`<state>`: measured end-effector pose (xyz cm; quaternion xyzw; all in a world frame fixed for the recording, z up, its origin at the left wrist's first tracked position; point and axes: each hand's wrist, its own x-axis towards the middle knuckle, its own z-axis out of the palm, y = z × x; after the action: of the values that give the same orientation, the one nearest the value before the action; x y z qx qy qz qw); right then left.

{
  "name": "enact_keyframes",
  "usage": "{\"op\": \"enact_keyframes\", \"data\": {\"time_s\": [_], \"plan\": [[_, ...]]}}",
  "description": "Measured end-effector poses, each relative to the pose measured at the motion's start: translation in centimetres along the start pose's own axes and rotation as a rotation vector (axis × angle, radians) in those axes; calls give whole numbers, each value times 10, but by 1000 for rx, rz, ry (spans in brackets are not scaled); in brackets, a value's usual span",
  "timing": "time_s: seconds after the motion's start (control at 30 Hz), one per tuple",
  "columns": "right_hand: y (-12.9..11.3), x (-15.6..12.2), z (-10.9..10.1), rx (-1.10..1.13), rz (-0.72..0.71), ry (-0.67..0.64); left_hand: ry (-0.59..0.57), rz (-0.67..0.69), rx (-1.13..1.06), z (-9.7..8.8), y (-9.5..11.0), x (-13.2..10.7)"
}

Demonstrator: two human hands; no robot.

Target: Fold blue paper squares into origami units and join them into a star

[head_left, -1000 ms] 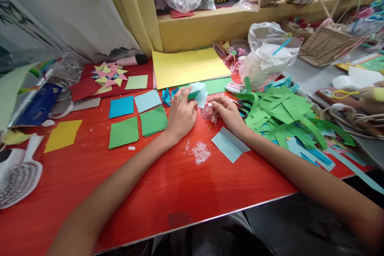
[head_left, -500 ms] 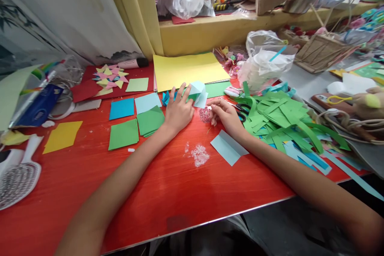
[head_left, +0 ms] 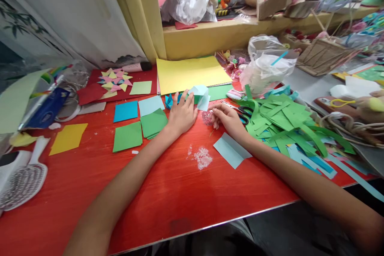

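My left hand (head_left: 182, 115) lies over folded origami paper with its fingers stretched out and apart. A pale blue folded piece (head_left: 200, 95) shows past its fingertips, and a darker blue folded piece (head_left: 169, 101) sticks out behind them. Across from it, my right hand (head_left: 227, 117) has its fingers curled together beside a speckled pink patch or lump (head_left: 207, 117). What those fingers pinch, if anything, is too small to tell. Nearer me lies a creased light blue square (head_left: 232, 150). Black-handled scissors (head_left: 246, 115) rest just right of the right hand.
Green square sheets (head_left: 127, 137), a blue sheet (head_left: 125, 111) and a yellow sheet (head_left: 68, 139) lie to the left. Green paper strips (head_left: 285, 118) heap up at right. Large yellow paper (head_left: 192, 74) lies at the back. A hairbrush (head_left: 27, 184) is at far left.
The whole view has shifted slightly, so things appear a little lower and further right. My left hand's fingers look a bit flatter; my right hand stays nearly the same.
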<state>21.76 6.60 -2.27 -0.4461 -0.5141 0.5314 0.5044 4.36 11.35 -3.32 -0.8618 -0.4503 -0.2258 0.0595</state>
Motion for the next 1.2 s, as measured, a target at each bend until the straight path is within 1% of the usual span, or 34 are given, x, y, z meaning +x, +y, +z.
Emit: {"op": "enact_keyframes", "data": {"time_s": [0.07, 0.13, 0.2, 0.27, 0.3, 0.37, 0.47, 0.53, 0.6, 0.7, 0.83, 0.9, 1.03, 1.1, 1.13, 1.2], "plan": [[1, 0, 0, 0, -2, -8, 62, 16, 39, -3, 1, -2], [2, 1, -1, 17, -12, 9, 171, 54, 18, -10, 5, -6], [3, 3, -2, 62, -45, 80, 302, 117, -83, -17, 13, -12], [4, 4, -4, 116, -85, 157, 383, 137, -268, -25, 23, -19], [3, 4, -5, 136, -102, 179, 381, 128, -384, -28, 29, -23], [1, 4, -6, 147, -123, 176, 366, 81, -661, -32, 36, -27], [-4, 0, -5, 75, -151, 129, 225, -103, -1003, -32, 39, -26], [-7, -3, -4, -7, -154, 88, 163, -219, -1171, -31, 38, -22], [-8, -6, -3, -60, -137, 60, 126, -294, -1277, -29, 36, -19], [-8, -8, -2, -66, -84, 2, 106, -372, -1359, -27, 35, -16], [-7, -8, -2, -165, 12, -120, 189, -463, -1434, -22, 32, -13], [-7, -8, -2, -213, 34, -153, 207, -501, -1463, -19, 30, -12], [-7, -6, -3, -156, 52, -125, 130, -531, -1477, -18, 28, -9], [-6, -5, -3, -185, 77, -115, 86, -542, -1469, -18, 28, -9], [-5, -5, -3, -222, 67, -105, 66, -546, -1466, -18, 28, -9], [-5, -5, -4, -298, -27, -57, 11, -549, -1469, -16, 27, -9]]}}
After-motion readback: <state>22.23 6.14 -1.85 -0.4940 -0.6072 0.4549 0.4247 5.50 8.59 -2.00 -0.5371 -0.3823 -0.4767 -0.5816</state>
